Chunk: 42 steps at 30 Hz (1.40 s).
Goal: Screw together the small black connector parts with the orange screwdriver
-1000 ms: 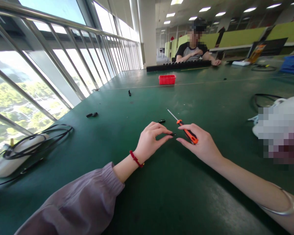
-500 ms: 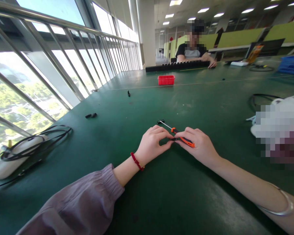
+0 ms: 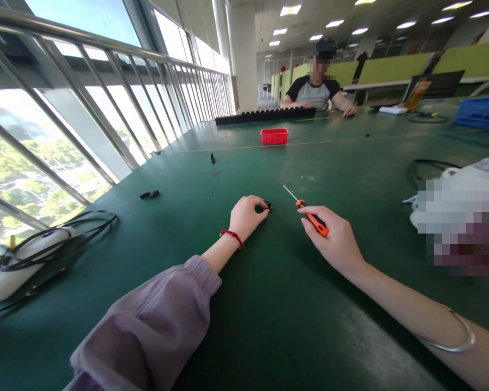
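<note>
Away from the right hand had gone the left hand, forward over the green surface to a small black part, while the screwdriver had swung clear of it. The left thumb and fingertips were closed in a pinch at that part; whether it had left the surface, or whether a second piece sat in the same pinch, I could not tell. The right hand gripped the screwdriver by its orange-and-black handle, the tip pointing ahead and left.

Handling the part well seemed to call for a light pinch on its sides, a steady wrist, and the screwdriver's tip kept off to the right, where it would nudge nothing.

Half a second before, both hands had met over a tiny black piece; now they stood apart. Farther off, the long black strip before the co-worker had shifted left.
</note>
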Motion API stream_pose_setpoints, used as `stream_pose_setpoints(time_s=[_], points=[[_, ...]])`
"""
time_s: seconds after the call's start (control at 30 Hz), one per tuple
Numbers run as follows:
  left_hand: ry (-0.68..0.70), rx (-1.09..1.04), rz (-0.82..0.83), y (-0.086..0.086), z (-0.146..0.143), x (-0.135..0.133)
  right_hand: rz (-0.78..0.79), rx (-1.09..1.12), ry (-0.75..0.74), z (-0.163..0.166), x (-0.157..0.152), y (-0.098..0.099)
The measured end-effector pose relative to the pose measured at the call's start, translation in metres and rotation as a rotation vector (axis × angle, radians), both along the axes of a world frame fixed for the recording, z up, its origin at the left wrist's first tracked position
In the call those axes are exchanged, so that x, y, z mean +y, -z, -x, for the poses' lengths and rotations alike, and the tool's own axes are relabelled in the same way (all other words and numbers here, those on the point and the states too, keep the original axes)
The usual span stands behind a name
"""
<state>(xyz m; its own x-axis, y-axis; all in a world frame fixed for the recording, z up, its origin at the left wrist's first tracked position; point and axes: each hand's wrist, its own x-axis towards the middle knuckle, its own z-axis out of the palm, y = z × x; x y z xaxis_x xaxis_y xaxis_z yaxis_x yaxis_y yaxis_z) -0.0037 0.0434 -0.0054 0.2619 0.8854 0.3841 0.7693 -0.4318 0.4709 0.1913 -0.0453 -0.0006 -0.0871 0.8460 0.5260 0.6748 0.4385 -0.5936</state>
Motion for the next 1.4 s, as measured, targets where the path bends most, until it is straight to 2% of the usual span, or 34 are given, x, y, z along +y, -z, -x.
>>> stream_pose_setpoints(time_s=[0.1, 0.2, 0.3, 0.43, 0.5, 0.57, 0.7, 0.83, 1.0, 1.1, 1.27, 1.4], points=[[0.037, -0.038, 0.002, -0.003, 0.008, 0.002, -0.01, -0.005, -0.003, 0.001, -0.001, 0.0], [0.042, -0.138, -0.027, -0.011, 0.043, 0.001, -0.02, 0.001, -0.009, 0.001, -0.001, 0.0], [-0.146, -0.176, -0.088, -0.019, 0.105, -0.005, -0.024, 0.006, -0.02, 0.002, -0.001, 0.001], [-0.431, -0.028, -0.109, -0.023, 0.195, -0.023, -0.022, 0.012, -0.027, 0.004, -0.002, 0.002], [-0.535, 0.061, -0.134, -0.023, 0.225, -0.034, -0.017, 0.012, -0.031, 0.004, -0.001, 0.002], [-0.59, 0.093, -0.147, -0.023, 0.242, -0.043, -0.011, 0.008, -0.03, 0.004, -0.001, 0.002], [-0.606, 0.002, -0.042, -0.024, 0.252, -0.048, -0.014, -0.002, -0.038, 0.003, -0.001, 0.001], [-0.512, -0.051, 0.029, -0.028, 0.256, -0.044, -0.022, -0.01, -0.049, 0.004, -0.002, 0.001], [-0.652, -0.018, 0.03, -0.036, 0.262, -0.042, -0.003, -0.017, -0.067, 0.004, -0.002, 0.001], [-0.668, 0.017, 0.066, -0.037, 0.264, -0.039, -0.007, -0.024, -0.077, 0.004, -0.002, 0.001], [-0.671, -0.007, 0.216, -0.038, 0.265, -0.035, -0.007, -0.023, -0.088, 0.003, -0.001, 0.003], [-0.664, -0.028, 0.241, -0.039, 0.265, -0.035, -0.003, -0.031, -0.092, 0.003, 0.0, 0.004]])
